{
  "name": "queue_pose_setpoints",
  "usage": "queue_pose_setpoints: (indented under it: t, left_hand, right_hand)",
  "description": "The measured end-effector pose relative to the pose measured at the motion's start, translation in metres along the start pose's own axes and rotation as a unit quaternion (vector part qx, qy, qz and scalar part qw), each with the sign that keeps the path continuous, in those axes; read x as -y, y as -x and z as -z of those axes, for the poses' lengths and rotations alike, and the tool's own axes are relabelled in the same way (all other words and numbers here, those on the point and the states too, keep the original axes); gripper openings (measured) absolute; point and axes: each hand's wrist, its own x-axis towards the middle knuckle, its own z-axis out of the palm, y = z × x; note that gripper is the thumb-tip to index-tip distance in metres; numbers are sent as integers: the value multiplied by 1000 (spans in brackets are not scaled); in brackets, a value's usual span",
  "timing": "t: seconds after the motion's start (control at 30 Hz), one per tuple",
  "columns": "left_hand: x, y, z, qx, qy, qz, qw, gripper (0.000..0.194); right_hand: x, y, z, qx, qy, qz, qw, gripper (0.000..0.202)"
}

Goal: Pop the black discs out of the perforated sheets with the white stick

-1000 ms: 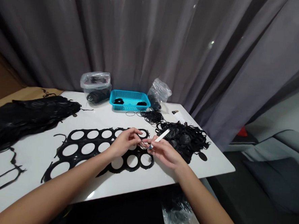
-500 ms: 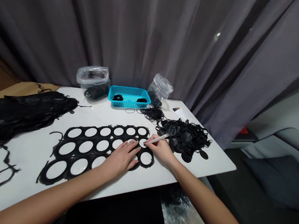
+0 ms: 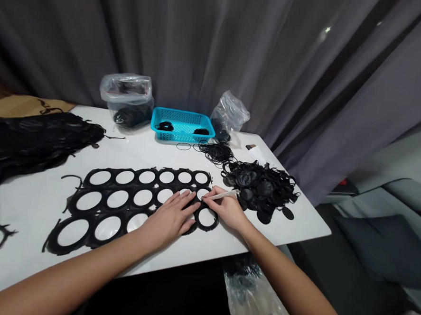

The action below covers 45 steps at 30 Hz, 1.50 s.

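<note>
A black rubber-like sheet (image 3: pixel 104 200) with rows of round holes lies flat on the white table. My left hand (image 3: pixel 169 217) rests on its right part, fingers stretched out and spread, covering several holes. Close by, my right hand (image 3: pixel 228 210) pinches a slim white pen-like tool (image 3: pixel 228 194). The tool slants down to the left, and its tip is at the edge of a hole in the middle row, near the sheet's right end. Fingers partly hide the tip, so its shape cannot be made out.
A heap of black discs and scraps (image 3: pixel 262 187) lies to the right. Behind it are thin black rings (image 3: pixel 217 153). A blue basket (image 3: pixel 183 136), a clear bag-lined container (image 3: pixel 128 98) and a plastic bag (image 3: pixel 231 112) stand at the back. Stacked black sheets (image 3: pixel 36 139) lie left.
The view has shifted slightly. My right hand has moved the tool's tip a little along the hole, toward its near edge, and the tool lies flatter. My left hand stays spread on the sheet.
</note>
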Motion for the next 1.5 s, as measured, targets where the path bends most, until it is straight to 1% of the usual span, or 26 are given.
queue_pose_setpoints:
  t: [0.1,0.17,0.2,0.27,0.3,0.33,0.37,0.4,0.47,0.5,0.53,0.57,0.6,0.63,0.7,0.8,0.9,1.03,1.23,1.33,1.4,1.43,1.5]
  left_hand:
    - [-1,0,1,-2,0,-2,1000,43]
    - [-1,0,1,-2,-3,-3,1000,44]
    - [-1,0,1,-3,-5,-2,1000,44]
    - [-1,0,0,-3,-8,5,1000,46]
    - [-1,1,0,0,-9,9,1000,47]
    - [-1,2,0,3,-9,15,1000,48]
    - [-1,2,0,8,-8,20,1000,48]
    - [-2,3,0,13,-7,24,1000,48]
    - [-3,3,2,20,-6,28,999,47]
    - [-4,3,4,23,-7,29,999,47]
    - [-4,1,5,23,-11,28,999,46]
    - [-4,-1,7,22,-17,26,999,45]
    - [-4,-4,10,19,-24,23,999,43]
    - [-4,-7,11,17,-33,19,999,42]
    - [-2,-16,14,18,-51,9,999,44]
    - [2,-25,12,26,-63,-4,998,50]
    - [6,-26,5,20,-58,-3,998,52]
    - [6,-22,1,10,-45,-2,999,54]
    - [3,-25,6,25,-33,-1,999,54]
    - [3,-25,7,17,-25,-1,1000,52]
    - [4,-25,6,6,-11,-6,1000,49]
    - [4,-25,6,3,-3,-7,1000,48]
    - [5,-24,6,6,11,-7,1000,47]
  right_hand:
    - [0,4,-1,0,17,7,1000,14]
    - [0,9,-4,1,64,45,997,11]
    - [0,12,-7,6,105,80,991,9]
    - [1,13,-9,33,206,165,964,7]
    - [1,10,-8,46,255,197,946,9]
    - [0,4,-4,47,296,210,931,11]
    - [-1,-5,3,32,329,203,922,12]
    - [-3,-17,12,-1,354,179,918,13]
    - [-8,-45,35,-102,376,102,915,16]
    - [-11,-58,47,-147,366,74,916,16]
    - [-13,-70,56,-173,340,52,923,15]
    - [-15,-78,62,-183,304,34,934,15]
    - [-16,-84,65,-177,259,21,949,16]
    - [-17,-87,63,-156,209,9,965,18]
    - [-18,-85,50,-92,107,-4,990,22]
    - [-18,-74,23,-9,1,-3,1000,25]
    - [-18,-65,6,20,-31,3,999,25]
    - [-19,-64,3,21,-15,12,1000,19]
    - [-19,-65,7,24,19,27,999,14]
    - [-17,-61,7,29,34,45,998,13]
    - [-15,-57,6,37,84,89,992,12]
    - [-15,-55,5,44,129,123,983,12]
    - [-14,-55,3,69,237,194,950,11]
